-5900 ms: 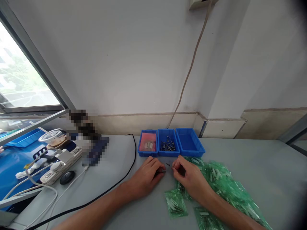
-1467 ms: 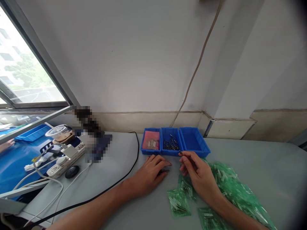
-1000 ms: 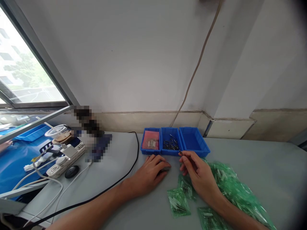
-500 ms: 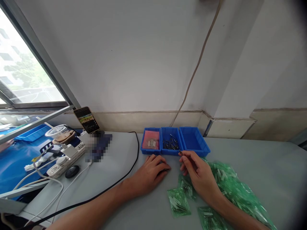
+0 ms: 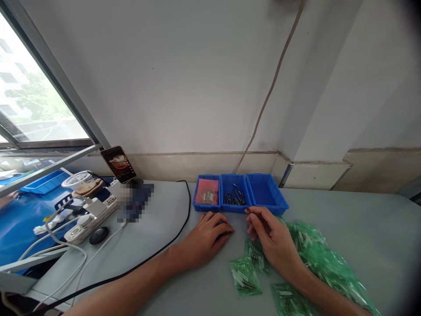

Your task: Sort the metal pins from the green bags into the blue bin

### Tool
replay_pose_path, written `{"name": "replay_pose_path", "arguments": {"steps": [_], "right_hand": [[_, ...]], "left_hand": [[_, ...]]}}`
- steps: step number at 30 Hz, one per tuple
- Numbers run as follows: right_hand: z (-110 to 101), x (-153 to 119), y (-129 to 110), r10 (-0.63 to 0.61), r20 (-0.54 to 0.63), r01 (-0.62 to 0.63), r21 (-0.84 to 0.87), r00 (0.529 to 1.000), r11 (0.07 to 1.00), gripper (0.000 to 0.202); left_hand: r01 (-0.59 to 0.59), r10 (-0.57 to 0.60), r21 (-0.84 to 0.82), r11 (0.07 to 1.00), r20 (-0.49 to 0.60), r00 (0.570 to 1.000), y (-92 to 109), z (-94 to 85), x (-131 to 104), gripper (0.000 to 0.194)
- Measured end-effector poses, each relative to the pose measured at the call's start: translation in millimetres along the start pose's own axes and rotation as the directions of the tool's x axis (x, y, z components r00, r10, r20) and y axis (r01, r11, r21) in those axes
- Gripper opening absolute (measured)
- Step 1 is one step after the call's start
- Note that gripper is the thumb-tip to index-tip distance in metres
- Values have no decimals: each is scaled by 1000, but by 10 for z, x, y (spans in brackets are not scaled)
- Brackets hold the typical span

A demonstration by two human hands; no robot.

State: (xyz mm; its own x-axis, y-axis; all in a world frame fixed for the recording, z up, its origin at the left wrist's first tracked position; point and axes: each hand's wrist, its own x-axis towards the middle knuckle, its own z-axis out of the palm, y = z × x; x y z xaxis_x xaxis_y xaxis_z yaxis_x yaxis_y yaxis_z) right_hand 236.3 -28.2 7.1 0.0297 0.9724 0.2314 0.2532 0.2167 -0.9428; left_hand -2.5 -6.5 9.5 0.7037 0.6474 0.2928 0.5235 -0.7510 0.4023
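A small green bag (image 5: pixel 291 300) lies closest to me, at the bottom edge of what I see. A bit past it is a flat green bag (image 5: pixel 245 277) with thin metal bits inside, and another green packet (image 5: pixel 255 256) touches it. A big pile of green bags (image 5: pixel 329 259) sits to the right, partly behind my arm.

My right hand (image 5: pixel 272 235) pinches a small dark piece (image 5: pixel 247 210) between the thumb and first finger. The piece is up by the front edge of the middle blue box. My left hand (image 5: pixel 208 237) rests on the gray table (image 5: pixel 171 285) with its fingers bent. Something dark shows by its fingertips, but I cannot tell if it is gripping it.

Just past my hands, three blue boxes stand in a row. The left box (image 5: pixel 206 208) holds a pink bag (image 5: pixel 208 188). The middle box (image 5: pixel 234 210) holds many dark metal pieces (image 5: pixel 234 198). The right box (image 5: pixel 265 193) is beside it. Far behind is the wall (image 5: pixel 197 87).
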Motion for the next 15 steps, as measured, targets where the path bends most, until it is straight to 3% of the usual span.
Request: {"name": "replay_pose_path", "arguments": {"steps": [15], "right_hand": [[1, 4, 20, -13, -6, 13, -6, 1000, 1000, 35]], "left_hand": [[-17, 18, 16, 1000, -5, 1000, 10, -16, 11, 20]]}}
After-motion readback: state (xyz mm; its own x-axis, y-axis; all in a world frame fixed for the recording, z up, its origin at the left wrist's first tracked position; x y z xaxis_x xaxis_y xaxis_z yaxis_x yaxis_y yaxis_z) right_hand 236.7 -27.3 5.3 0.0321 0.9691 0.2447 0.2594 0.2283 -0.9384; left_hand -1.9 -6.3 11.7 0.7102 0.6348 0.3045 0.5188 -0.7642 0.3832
